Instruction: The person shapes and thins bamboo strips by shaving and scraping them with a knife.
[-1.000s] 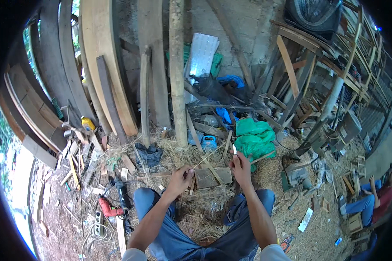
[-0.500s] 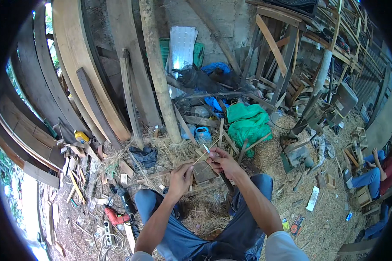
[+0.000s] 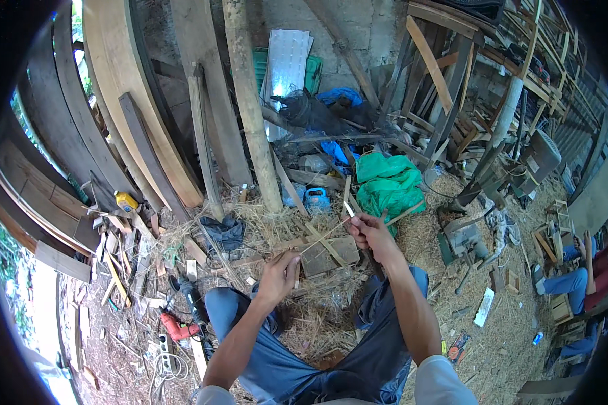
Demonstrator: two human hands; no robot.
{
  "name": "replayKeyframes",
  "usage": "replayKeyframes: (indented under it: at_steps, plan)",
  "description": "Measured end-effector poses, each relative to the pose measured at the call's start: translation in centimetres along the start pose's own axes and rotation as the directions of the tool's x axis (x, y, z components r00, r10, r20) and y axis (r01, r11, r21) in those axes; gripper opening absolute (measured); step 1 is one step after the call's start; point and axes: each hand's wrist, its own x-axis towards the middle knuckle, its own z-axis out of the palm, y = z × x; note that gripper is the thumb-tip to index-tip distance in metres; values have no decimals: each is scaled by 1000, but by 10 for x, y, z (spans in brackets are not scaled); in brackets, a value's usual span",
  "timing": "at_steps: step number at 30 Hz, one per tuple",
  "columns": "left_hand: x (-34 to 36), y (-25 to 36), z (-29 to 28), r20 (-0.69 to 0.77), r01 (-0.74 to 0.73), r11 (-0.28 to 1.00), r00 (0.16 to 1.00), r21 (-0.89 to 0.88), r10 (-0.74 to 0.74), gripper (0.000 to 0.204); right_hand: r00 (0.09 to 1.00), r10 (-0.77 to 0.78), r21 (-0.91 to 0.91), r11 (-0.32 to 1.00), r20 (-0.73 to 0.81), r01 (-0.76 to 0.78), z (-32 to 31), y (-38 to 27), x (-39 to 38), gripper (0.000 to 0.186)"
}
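Observation:
My left hand (image 3: 279,277) is closed, its thumb and fingers pinching one end of a thin pale wooden strip (image 3: 323,236). The strip slants up and to the right toward the knife. In my closed right hand (image 3: 377,237) is a knife; its short bright blade (image 3: 348,209) points up and left past the fingers. A long dark handle (image 3: 375,265) runs down below that hand. The strip's far end is close to the blade, but I cannot tell if they touch. Beneath the hands, between my knees, a wooden block (image 3: 331,257) lies on the shavings.
A red power drill (image 3: 177,328), a dark power tool (image 3: 190,299) and a power strip (image 3: 167,354) lie on the left. Boards (image 3: 138,101) lean behind. Farther off are a green plastic sheet (image 3: 388,185) and a blue jug (image 3: 316,199). Another person (image 3: 591,273) sits at right.
My right hand has moved right with the knife, away from my left hand. More of the thin strip shows between them. My left hand has barely shifted.

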Motion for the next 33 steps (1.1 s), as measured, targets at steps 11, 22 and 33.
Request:
replayKeyframes:
  at_steps: [11,22,33]
  plan:
    - [-5,-12,4,148,223,949,970,-224,-193,12,978,-52,68,997,203,39,34,5,-19,14]
    - [0,-10,-6,414,479,796,852,-370,-320,18,991,27,-91,996,129,-15,21,-8,-18,8]
    - [-2,-31,-22,204,369,924,916,-94,-345,14,957,-116,52,990,-265,134,-47,-16,-5,13]
